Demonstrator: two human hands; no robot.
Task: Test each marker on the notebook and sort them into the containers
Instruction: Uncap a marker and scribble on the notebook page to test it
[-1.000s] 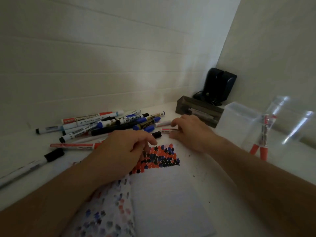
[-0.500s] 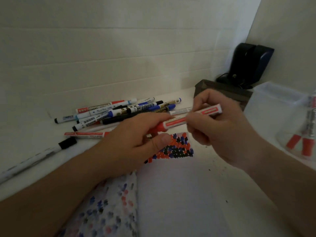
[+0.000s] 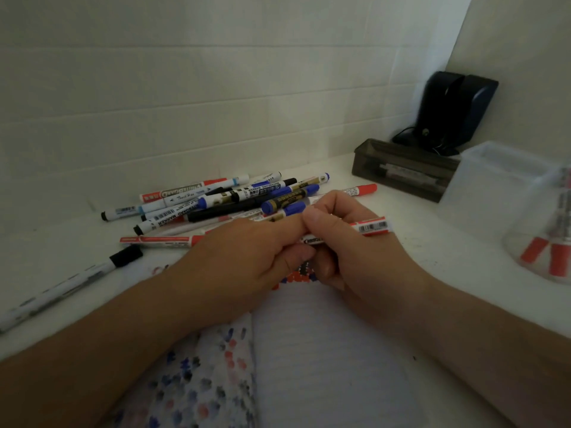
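While the red marker (image 3: 372,226) is held level between both hands above the notebook (image 3: 324,350), the step in hand is judged to be uncapping, and it is best done with a straight pull along the barrel, without twisting sideways, so that the tip is not dragged across skin or paper. The barrel is gripped by the right hand (image 3: 349,251), whose fingers (image 3: 324,205) are curled over it from above while the thumb is pressed from the near side; the labelled tail end sticks out past the hand to the right. The other end is hidden inside the left hand (image 3: 241,257), whose fingers are closed around it, so whether the cap is seated or partly off cannot be told. The two thumbs are touching at the middle, just over the patch of test dots (image 3: 296,274) at the top of the page. A firm hold by the right hand should be kept and the cap drawn leftward by the left, after which a short stroke can be made on bare paper below the dots. Untested markers (image 3: 234,202) are piled on the worktop (image 3: 432,242) behind the hands, and two red ones stand in the clear cup (image 3: 553,239) well apart at the right.
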